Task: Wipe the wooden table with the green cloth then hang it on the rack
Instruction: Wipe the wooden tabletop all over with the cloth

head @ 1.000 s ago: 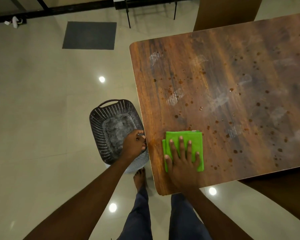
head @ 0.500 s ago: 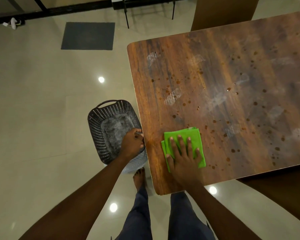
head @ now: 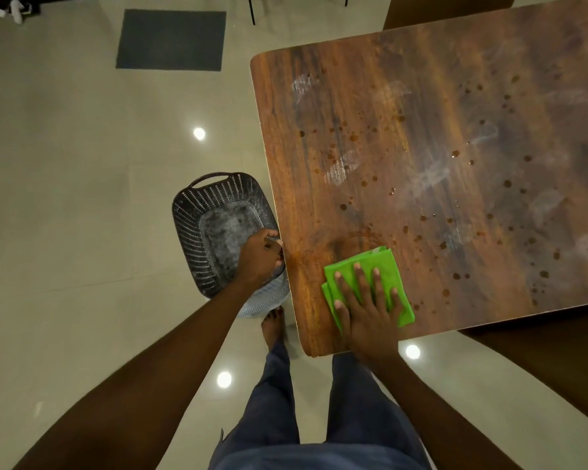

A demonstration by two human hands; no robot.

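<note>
Currently in hand: the wiping step, as I read it. You look early in it, since brown spots (head: 353, 137) and pale smears cover most of the wooden table (head: 455, 96).
Green cloth (head: 384, 266): folded and lying flat on the table by its near left corner, under your right hand (head: 367, 310).
Right hand: palm down, fingers straight and spread, pressing the cloth to the wood; nothing is pinched.
Left hand (head: 260, 257): fingers curled just off the table's left edge, above the near rim of the dark basket (head: 197, 232). Whether they grip the rim or the table edge, I cannot tell.
Basket: slotted, standing on the floor tight against the table's left side.
Next move: likely long flat strokes out toward the far and right parts of the top, where the spots are thickest. Keep your palm's weight on the cloth so that it does not bunch up.
Rack: not in view, so you will have to look for it once the top is clean.
Writing: no brand, label or lettering can be read anywhere.
</note>
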